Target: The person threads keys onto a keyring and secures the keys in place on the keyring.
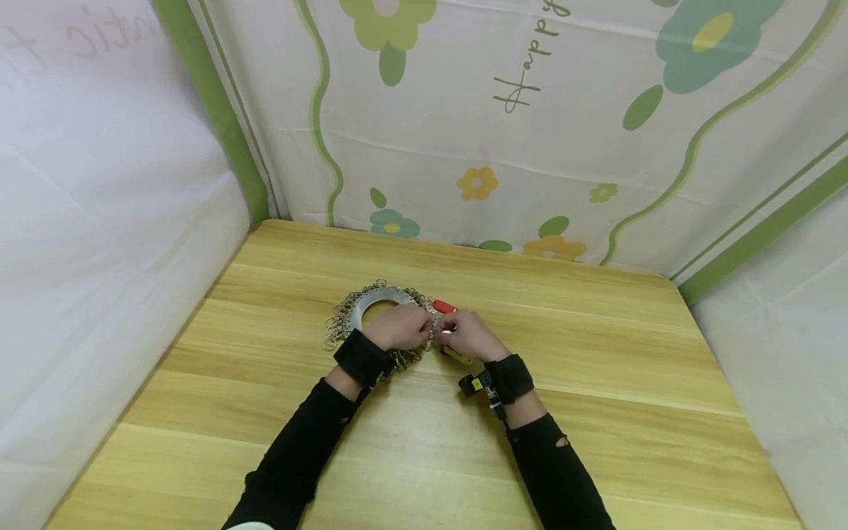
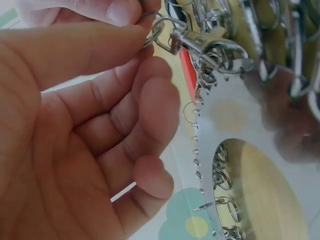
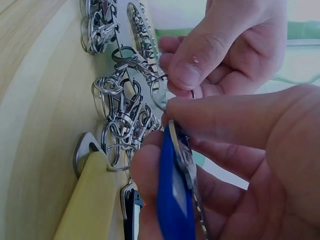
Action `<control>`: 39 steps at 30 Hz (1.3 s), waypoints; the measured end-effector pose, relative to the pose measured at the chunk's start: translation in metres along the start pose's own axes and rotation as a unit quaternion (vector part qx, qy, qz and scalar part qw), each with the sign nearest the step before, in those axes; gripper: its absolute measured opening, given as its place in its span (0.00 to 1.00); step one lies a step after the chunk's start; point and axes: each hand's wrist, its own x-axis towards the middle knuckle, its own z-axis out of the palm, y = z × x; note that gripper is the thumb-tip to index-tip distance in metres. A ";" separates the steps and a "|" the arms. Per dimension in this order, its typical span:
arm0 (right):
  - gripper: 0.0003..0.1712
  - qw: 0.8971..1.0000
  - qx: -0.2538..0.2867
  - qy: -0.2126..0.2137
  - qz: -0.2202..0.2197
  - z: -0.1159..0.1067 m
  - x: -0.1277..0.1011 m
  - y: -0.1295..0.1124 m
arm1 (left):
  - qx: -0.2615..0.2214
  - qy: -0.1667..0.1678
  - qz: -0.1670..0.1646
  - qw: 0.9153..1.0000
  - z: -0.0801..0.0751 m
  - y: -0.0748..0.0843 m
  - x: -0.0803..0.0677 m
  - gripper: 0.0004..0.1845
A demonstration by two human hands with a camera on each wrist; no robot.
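Under my hands the ring plate and its clasps are shiny bare metal; the blue tag is glossy plastic; the table is smooth pale wood.

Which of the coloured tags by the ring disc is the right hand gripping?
The blue tag, pinched in the right hand. The yellow tag and red tag lie free.

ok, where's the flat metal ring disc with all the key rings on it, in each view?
Head: metal disc at table centre, just beyond the left hand.
Left wrist: right half of the picture, its perforated edge running down the middle.
Right wrist: top centre, edge-on behind the clasps.
Shared landmark: the cluster of lobster clasps hung on its rim, at top in the left wrist view.
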 end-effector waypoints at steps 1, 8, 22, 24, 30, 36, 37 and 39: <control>0.06 1.000 -0.002 -0.001 0.000 0.000 0.000 0.000 | 0.001 0.003 0.003 1.000 0.000 0.000 0.000 0.13; 0.05 1.000 -0.017 -0.008 0.000 0.002 0.001 0.001 | 0.001 -0.004 -0.003 1.000 0.000 0.001 0.000 0.15; 0.05 1.000 -0.013 0.004 -0.007 0.003 0.002 0.000 | 0.000 -0.003 -0.008 1.000 0.001 0.002 -0.001 0.17; 0.05 1.000 -0.009 -0.001 -0.007 0.002 0.003 0.001 | 0.003 -0.003 -0.006 1.000 0.001 0.001 -0.001 0.17; 0.07 1.000 -0.003 -0.010 -0.003 0.002 0.002 0.001 | 0.001 -0.007 -0.005 1.000 0.000 -0.001 -0.002 0.14; 0.05 0.999 -0.033 -0.015 -0.008 0.002 0.001 -0.001 | 0.004 -0.006 -0.002 1.000 0.000 -0.001 -0.002 0.15; 0.04 0.999 -0.038 -0.015 -0.009 0.002 0.001 -0.002 | 0.005 -0.006 -0.002 1.000 0.000 0.000 -0.002 0.15; 0.04 0.999 -0.044 -0.017 -0.009 0.002 0.001 -0.002 | 0.006 -0.005 0.000 1.000 0.000 0.000 -0.002 0.15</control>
